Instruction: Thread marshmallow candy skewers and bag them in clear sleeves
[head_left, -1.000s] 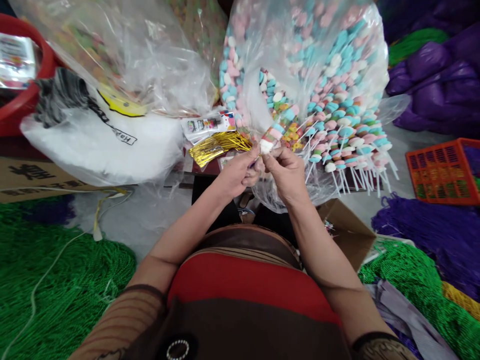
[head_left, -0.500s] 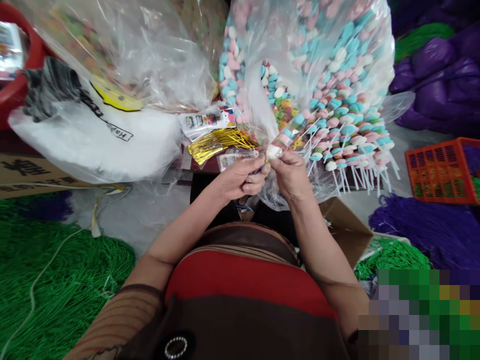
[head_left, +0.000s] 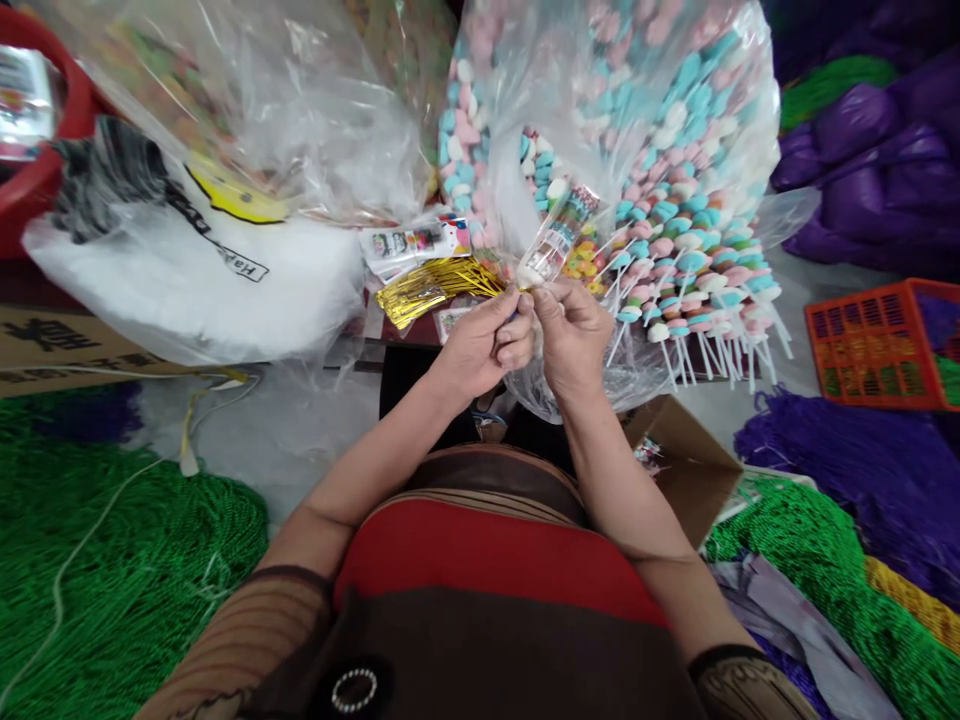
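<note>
A clear printed wrapper with a marshmallow candy skewer inside tilts up from between my hands, its gathered lower end at my fingertips. My left hand is closed, thumb and forefinger pinching beside that end; a small dark blue thing shows among its curled fingers. My right hand pinches the same end from the other side. A thin yellow bit shows between the fingertips, mostly hidden. Just beyond my left hand lie gold twist ties and a stack of printed wrappers.
Pink, blue and white candy skewers with white sticks lie at the right under clear plastic. A white plastic bag covers the left side. An open cardboard box stands low at the right, near an orange crate. Green cords heap at the lower left.
The wrapped skewer has swung to point more upright and slightly left. Both hands have shifted slightly, with their fingertips still together at its lower end.
</note>
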